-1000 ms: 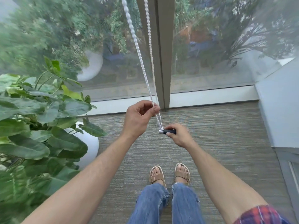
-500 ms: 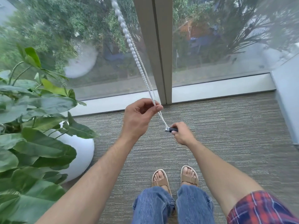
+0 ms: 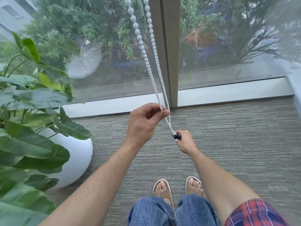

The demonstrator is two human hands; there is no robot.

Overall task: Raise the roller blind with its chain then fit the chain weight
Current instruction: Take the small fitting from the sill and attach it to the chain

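Note:
A white bead chain (image 3: 147, 61) hangs in two strands from the top of the view, in front of the grey window mullion. My left hand (image 3: 143, 123) pinches one strand between thumb and forefinger just above the floor line. Below it the two strands meet at a small dark chain weight (image 3: 176, 136), gripped by my right hand (image 3: 185, 142). Most of the weight is hidden inside that fist. The blind itself is out of view.
A large leafy plant (image 3: 32, 119) in a round white pot (image 3: 78, 154) stands close on my left. The grey mullion (image 3: 167, 51) and low window sill (image 3: 228, 95) are straight ahead. Carpet lies underfoot, and a pale wall edge (image 3: 295, 88) shows at the right.
The view shifted, so the two chain strands now appear separated again. My right hand with the weight has stayed at the chain's bottom; my left hand keeps its pinch.

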